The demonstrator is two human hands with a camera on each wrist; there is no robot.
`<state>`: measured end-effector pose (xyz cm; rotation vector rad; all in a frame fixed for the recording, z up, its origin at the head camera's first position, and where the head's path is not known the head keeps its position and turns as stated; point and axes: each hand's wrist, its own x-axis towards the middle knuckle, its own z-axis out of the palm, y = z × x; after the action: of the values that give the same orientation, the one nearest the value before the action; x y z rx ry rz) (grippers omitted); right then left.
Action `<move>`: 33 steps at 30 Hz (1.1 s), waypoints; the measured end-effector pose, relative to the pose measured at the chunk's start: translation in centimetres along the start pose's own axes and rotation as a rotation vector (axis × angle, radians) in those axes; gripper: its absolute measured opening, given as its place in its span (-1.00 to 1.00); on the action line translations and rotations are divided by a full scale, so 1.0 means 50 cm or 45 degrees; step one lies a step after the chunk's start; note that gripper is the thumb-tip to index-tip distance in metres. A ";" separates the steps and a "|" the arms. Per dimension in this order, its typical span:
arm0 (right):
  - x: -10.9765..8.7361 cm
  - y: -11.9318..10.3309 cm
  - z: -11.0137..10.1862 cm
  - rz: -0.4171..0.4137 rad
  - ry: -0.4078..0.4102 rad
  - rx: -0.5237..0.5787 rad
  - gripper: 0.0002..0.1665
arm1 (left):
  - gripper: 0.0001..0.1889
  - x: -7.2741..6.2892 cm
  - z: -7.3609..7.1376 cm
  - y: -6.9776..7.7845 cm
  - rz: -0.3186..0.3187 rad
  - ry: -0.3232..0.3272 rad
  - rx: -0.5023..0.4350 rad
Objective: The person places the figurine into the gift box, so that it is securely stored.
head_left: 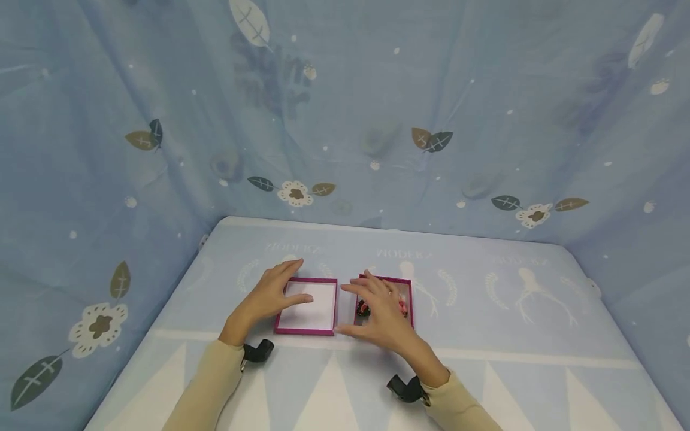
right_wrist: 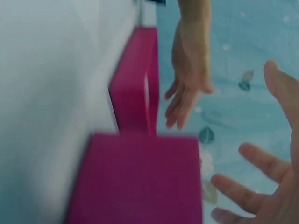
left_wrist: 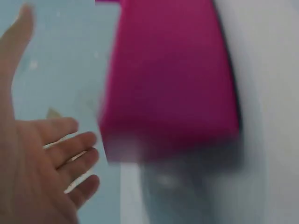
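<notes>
Two shallow square boxes with magenta sides sit side by side on the table. The left one (head_left: 318,306) shows a bare white inside. Small items lie in the right box (head_left: 412,302), among them a dark one (head_left: 363,308) and a pinkish-red one (head_left: 403,307); the rest is covered by my right hand. My left hand (head_left: 269,293) hovers at the left box's left side, thumb and fingers spread, holding nothing. Above the right box, my right hand (head_left: 384,316) is spread with nothing gripped. In the right wrist view the fingers (right_wrist: 243,196) stand apart from the magenta wall (right_wrist: 140,182).
A pale blue patterned cloth covers the table (head_left: 517,335). Blue fabric walls (head_left: 350,108) with leaf and flower prints rise behind it and at both sides. A black wrist camera (head_left: 259,351) is strapped at the left wrist, another (head_left: 405,389) at the right.
</notes>
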<state>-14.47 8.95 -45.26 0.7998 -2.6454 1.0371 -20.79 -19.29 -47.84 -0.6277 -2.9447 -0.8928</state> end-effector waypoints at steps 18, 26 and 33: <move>-0.003 -0.032 0.100 0.086 -0.083 -0.505 -0.01 | 0.53 -0.018 -0.029 -0.039 -0.162 -0.426 0.056; -0.012 -0.035 0.102 0.060 -0.145 -0.582 -0.14 | 0.45 -0.034 -0.043 -0.016 -0.230 -0.574 0.156; -0.014 -0.032 0.104 0.018 -0.138 -0.649 -0.22 | 0.42 -0.035 -0.048 -0.019 -0.245 -0.576 0.130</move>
<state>-12.92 4.75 -48.43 0.7332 -2.8141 0.2915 -19.79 -21.95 -46.53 -0.6198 -3.4788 -0.6777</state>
